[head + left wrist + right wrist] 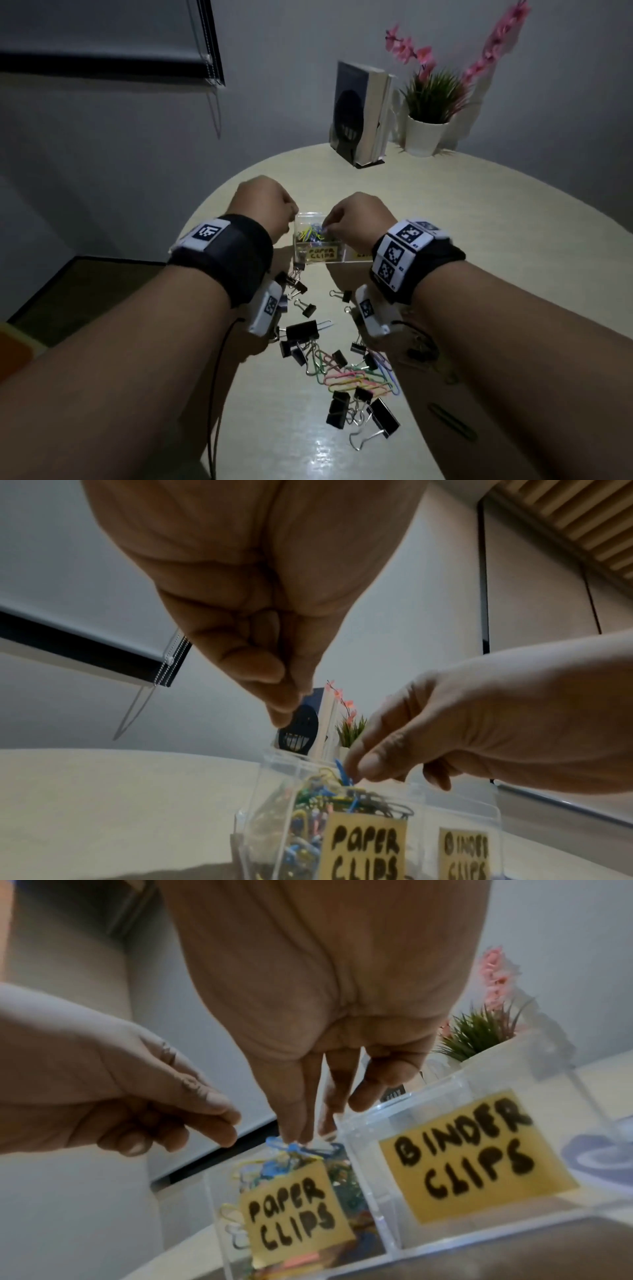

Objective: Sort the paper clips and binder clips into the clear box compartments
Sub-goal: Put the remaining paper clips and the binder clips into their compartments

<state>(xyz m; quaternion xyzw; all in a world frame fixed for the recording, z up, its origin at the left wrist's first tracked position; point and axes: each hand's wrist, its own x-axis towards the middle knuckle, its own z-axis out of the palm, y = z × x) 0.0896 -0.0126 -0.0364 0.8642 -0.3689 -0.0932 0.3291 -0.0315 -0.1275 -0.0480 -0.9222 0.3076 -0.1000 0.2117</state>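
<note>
Right hand [301, 1031] pinches a blue clip [274, 1142] directly above the heaped paper-clip compartment [298, 1213], left hand [246, 610] curled alongside, contents unclear.

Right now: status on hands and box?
Right hand pinching blue paper clip over PAPER CLIPS compartment. Left hand curled, apparently empty. BINDER CLIPS compartment looks empty. Nothing blocking.

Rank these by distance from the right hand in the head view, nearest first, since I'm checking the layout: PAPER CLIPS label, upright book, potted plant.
From the right hand:
1. PAPER CLIPS label, just below it on the clear box.
2. Upright book, farther back.
3. Potted plant, far back right.
</note>
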